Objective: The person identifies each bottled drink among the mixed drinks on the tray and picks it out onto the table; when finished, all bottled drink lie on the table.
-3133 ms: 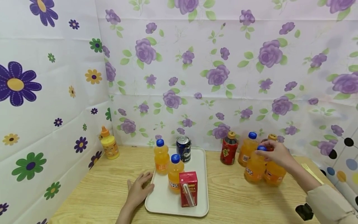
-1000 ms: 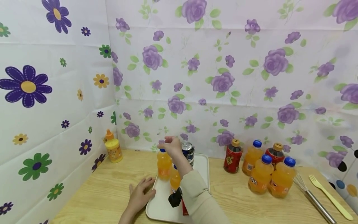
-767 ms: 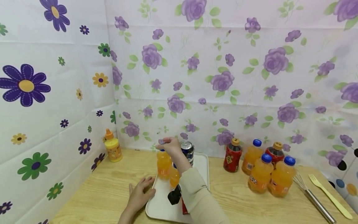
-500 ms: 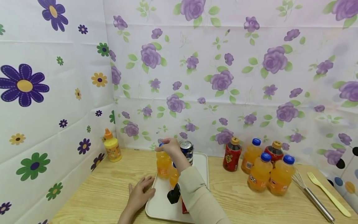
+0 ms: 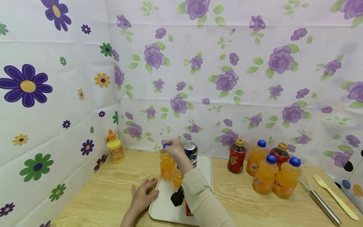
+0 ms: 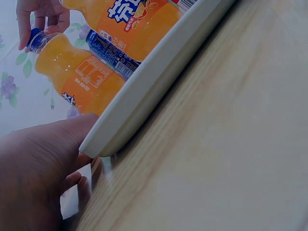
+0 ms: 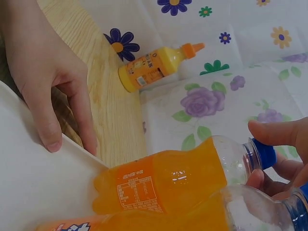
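My right hand [image 5: 175, 149] pinches an orange soda bottle [image 5: 167, 167] at its blue cap [image 7: 265, 153], thumb and fingers on opposite sides. This bottle stands upright on the back left of the white tray [image 5: 161, 209]. A second orange soda bottle [image 5: 177, 179] stands just in front, partly behind my right forearm. Next to them on the tray is a dark blue drink can [image 5: 191, 154]. My sleeve hides most of a red drink carton [image 5: 188, 209]. My left hand [image 5: 141, 195] rests at the tray's left edge, thumb on the rim, fingers spread on the table.
A yellow glue-type bottle [image 5: 115, 150] stands back left. On the right stand several drinks: two dark red bottles [image 5: 236, 157] and three orange sodas [image 5: 265, 176]. A whisk [image 5: 321, 201] and a yellow fork [image 5: 337, 197] lie at far right. Flowered cloth walls [image 5: 198, 78] close the back and left.
My right hand has left the orange bottles on the right, crossed to the tray, and lowered its fingers onto the back left bottle's cap. My left hand has stayed at the tray.
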Demonstrator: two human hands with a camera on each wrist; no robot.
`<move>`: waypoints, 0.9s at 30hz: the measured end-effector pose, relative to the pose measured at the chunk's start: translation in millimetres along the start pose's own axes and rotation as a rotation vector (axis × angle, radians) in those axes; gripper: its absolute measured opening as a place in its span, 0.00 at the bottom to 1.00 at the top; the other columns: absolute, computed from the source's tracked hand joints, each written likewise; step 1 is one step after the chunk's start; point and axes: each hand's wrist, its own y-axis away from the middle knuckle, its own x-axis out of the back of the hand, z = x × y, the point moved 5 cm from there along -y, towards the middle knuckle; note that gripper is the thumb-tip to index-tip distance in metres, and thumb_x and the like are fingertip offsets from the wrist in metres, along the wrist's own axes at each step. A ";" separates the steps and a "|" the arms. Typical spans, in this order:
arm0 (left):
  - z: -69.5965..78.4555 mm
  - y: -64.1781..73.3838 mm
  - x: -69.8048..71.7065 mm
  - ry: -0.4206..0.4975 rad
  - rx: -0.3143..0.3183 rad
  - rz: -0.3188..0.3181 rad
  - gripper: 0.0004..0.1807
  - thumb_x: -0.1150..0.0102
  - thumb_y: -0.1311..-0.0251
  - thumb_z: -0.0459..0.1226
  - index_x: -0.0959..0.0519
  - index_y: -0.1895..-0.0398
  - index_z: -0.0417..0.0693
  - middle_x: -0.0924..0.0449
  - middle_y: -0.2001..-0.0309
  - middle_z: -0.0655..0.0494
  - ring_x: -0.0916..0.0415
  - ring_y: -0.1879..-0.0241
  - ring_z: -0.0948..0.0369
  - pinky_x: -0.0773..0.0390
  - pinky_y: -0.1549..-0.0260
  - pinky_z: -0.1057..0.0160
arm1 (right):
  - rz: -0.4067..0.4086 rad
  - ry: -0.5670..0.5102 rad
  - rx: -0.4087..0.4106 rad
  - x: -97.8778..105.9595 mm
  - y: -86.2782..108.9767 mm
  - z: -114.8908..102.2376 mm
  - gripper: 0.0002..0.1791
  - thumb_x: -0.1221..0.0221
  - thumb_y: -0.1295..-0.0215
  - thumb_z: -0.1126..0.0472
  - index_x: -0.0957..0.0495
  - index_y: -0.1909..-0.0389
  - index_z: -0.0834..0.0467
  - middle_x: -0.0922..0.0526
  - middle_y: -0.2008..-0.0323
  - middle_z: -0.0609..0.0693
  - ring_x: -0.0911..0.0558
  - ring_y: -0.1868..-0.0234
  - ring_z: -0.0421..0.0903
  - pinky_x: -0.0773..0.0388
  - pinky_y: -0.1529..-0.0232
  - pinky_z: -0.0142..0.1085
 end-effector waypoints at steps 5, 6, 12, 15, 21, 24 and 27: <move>1.5 0.5 -7.1 0.020 -0.012 0.010 0.23 0.34 0.44 0.36 0.20 0.44 0.42 0.25 0.37 0.39 0.40 0.30 0.34 0.75 0.38 0.21 | 0.021 -0.014 0.040 5.6 2.2 -0.5 0.14 0.33 0.46 0.69 0.16 0.57 0.59 0.17 0.50 0.58 0.18 0.47 0.54 0.19 0.43 0.44; 2.1 -0.9 -8.5 0.024 -0.014 0.012 0.23 0.34 0.44 0.36 0.20 0.44 0.42 0.25 0.37 0.39 0.40 0.30 0.34 0.75 0.38 0.21 | 0.025 0.002 0.059 6.9 1.9 -2.2 0.13 0.32 0.46 0.68 0.16 0.57 0.59 0.17 0.50 0.58 0.18 0.48 0.54 0.19 0.44 0.44; 4.1 -9.2 -9.4 0.026 -0.028 0.036 0.23 0.35 0.43 0.37 0.21 0.43 0.42 0.26 0.36 0.40 0.42 0.30 0.35 0.76 0.37 0.22 | 0.081 0.098 0.251 8.5 -0.9 -19.5 0.12 0.32 0.46 0.65 0.15 0.59 0.56 0.14 0.56 0.57 0.17 0.59 0.47 0.16 0.57 0.35; 1.4 -7.8 -7.4 0.016 -0.023 0.037 0.23 0.34 0.45 0.37 0.20 0.44 0.43 0.25 0.37 0.39 0.41 0.30 0.34 0.75 0.37 0.22 | 0.076 0.075 0.326 8.0 3.3 -24.1 0.13 0.31 0.46 0.64 0.14 0.58 0.55 0.13 0.55 0.55 0.17 0.62 0.45 0.16 0.59 0.33; -3.1 -2.4 -3.9 0.000 -0.028 0.015 0.23 0.35 0.45 0.36 0.19 0.45 0.43 0.25 0.37 0.40 0.40 0.31 0.33 0.76 0.38 0.22 | 0.030 -0.088 0.380 16.9 12.5 -41.5 0.16 0.32 0.43 0.63 0.15 0.52 0.57 0.14 0.48 0.55 0.15 0.48 0.50 0.18 0.45 0.40; -3.0 -1.1 -0.9 -0.001 -0.040 0.032 0.22 0.35 0.45 0.36 0.19 0.45 0.42 0.24 0.37 0.40 0.39 0.31 0.33 0.76 0.38 0.22 | 0.031 -0.187 0.427 30.0 18.3 -65.2 0.16 0.33 0.43 0.65 0.16 0.52 0.60 0.14 0.49 0.58 0.15 0.48 0.50 0.18 0.45 0.37; -2.6 0.6 0.1 0.008 -0.043 0.040 0.23 0.35 0.45 0.36 0.19 0.45 0.42 0.24 0.38 0.39 0.39 0.31 0.33 0.76 0.38 0.22 | 0.074 -0.269 0.488 54.6 26.3 -88.9 0.17 0.33 0.44 0.67 0.18 0.53 0.64 0.15 0.50 0.61 0.14 0.53 0.45 0.17 0.49 0.32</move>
